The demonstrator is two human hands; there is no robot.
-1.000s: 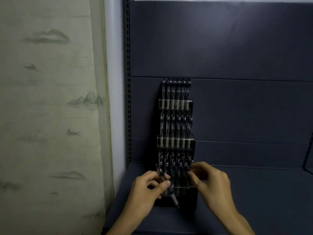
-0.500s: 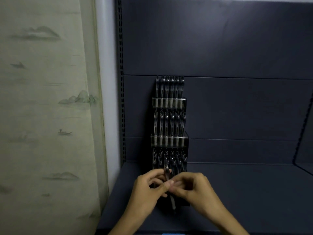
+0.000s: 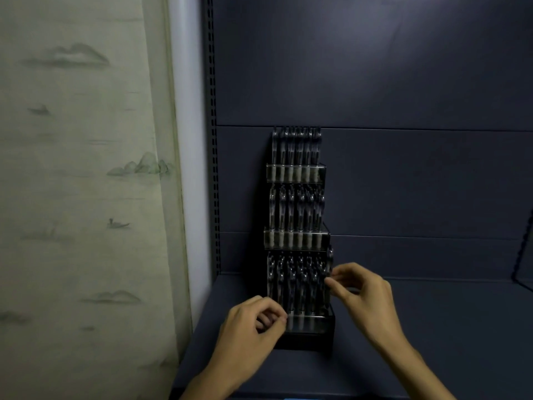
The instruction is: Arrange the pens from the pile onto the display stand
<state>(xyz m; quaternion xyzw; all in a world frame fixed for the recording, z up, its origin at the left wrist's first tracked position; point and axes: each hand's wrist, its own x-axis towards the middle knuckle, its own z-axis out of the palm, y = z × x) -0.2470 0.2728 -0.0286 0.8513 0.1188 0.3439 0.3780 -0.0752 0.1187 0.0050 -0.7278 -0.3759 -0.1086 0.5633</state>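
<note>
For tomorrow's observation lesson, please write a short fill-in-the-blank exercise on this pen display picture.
1. The display stand has ___ tiers of pens.
2. The right hand pinches a pen at the stand's ___ edge.
3. The left hand is by the ___ tier.

Missing words: three; right; bottom

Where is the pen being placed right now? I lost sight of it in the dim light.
In the head view, the pen stands upright at the right edge of the display stand's bottom tier, pinched by the right hand.
</note>
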